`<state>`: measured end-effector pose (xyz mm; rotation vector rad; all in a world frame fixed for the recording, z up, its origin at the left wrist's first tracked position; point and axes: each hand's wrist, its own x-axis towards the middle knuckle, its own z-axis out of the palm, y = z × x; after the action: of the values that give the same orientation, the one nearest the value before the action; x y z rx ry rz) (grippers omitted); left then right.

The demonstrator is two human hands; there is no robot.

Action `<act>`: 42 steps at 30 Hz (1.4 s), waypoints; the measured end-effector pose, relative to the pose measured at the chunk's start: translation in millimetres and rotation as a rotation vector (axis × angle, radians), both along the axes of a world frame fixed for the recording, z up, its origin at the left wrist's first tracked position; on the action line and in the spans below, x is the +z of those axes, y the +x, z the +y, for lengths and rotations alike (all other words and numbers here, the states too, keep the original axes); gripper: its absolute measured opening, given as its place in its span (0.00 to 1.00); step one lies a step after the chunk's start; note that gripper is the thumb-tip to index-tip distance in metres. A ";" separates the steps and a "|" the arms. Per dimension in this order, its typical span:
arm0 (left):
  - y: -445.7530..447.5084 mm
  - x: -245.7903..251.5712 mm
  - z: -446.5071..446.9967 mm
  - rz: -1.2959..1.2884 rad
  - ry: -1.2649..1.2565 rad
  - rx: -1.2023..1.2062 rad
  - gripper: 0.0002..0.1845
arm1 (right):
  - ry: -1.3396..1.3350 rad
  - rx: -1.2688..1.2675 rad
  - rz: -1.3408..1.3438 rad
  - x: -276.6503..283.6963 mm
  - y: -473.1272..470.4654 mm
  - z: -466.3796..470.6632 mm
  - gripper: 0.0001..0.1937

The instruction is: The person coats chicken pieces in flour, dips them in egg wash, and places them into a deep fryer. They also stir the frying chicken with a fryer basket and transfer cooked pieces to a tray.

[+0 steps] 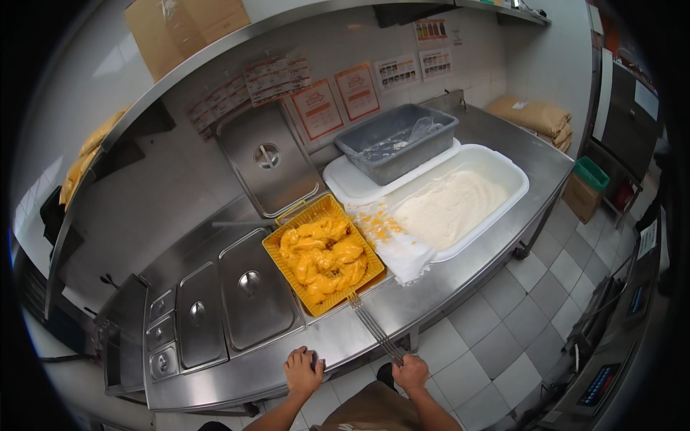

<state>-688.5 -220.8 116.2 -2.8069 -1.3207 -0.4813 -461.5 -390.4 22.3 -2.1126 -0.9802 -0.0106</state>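
My right hand grips the long wire handle of a basket coated in yellow batter. Battered pieces of food, probably chicken, lie heaped inside the basket, which sits over the counter's well section. My left hand rests on the front edge of the steel counter, holding nothing that I can see. To the basket's right is a white tub with a bed of pale flour. A white cloth lies between them, near scattered yellow batter drips.
Lidded steel pans are set into the counter on the left. A large steel lid leans against the wall. Behind the tub, a grey bin stands on a white lid. A steel shelf overhangs the back.
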 end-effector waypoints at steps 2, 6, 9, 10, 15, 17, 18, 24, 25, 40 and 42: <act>-0.5 -0.4 0.0 0.006 -0.006 0.007 0.21 | -0.013 -0.004 0.013 1.4 -0.1 -0.4 0.14; -0.7 0.4 0.4 0.041 -0.029 0.025 0.22 | 0.007 -0.021 0.000 2.6 -0.5 -0.4 0.15; -0.5 0.9 1.0 0.042 -0.034 0.028 0.22 | -0.037 -0.016 0.027 1.3 -0.5 -0.4 0.15; -0.5 1.0 1.1 0.051 -0.035 0.033 0.22 | -0.014 -0.010 0.036 0.8 -0.5 -0.6 0.15; -0.7 1.9 1.6 0.009 -0.037 0.023 0.21 | -0.072 -0.030 0.083 1.5 -0.4 -0.5 0.16; -0.8 2.4 1.4 0.007 -0.024 0.025 0.21 | -0.043 -0.037 0.089 3.0 -0.4 -0.2 0.17; -0.9 2.9 1.2 0.008 -0.016 0.024 0.21 | -0.043 -0.040 0.088 3.8 -0.5 -0.1 0.17; 0.5 7.2 0.6 -0.015 -0.010 0.016 0.19 | -0.077 -0.050 0.069 6.5 -1.3 1.1 0.18; 0.3 7.7 0.7 -0.017 0.002 0.016 0.19 | -0.060 -0.055 0.069 6.2 -1.7 1.2 0.18; -0.1 7.0 -1.3 -0.017 -0.016 0.013 0.22 | 0.021 -0.017 0.061 7.9 -0.8 -2.7 0.17; 0.3 8.9 -1.2 -0.003 -0.029 0.035 0.25 | 0.004 -0.032 0.064 9.6 -0.7 -2.7 0.17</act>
<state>-688.2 -221.9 125.0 -2.8017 -1.3864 -0.4690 -462.2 -393.0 31.9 -2.1119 -0.9086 0.0387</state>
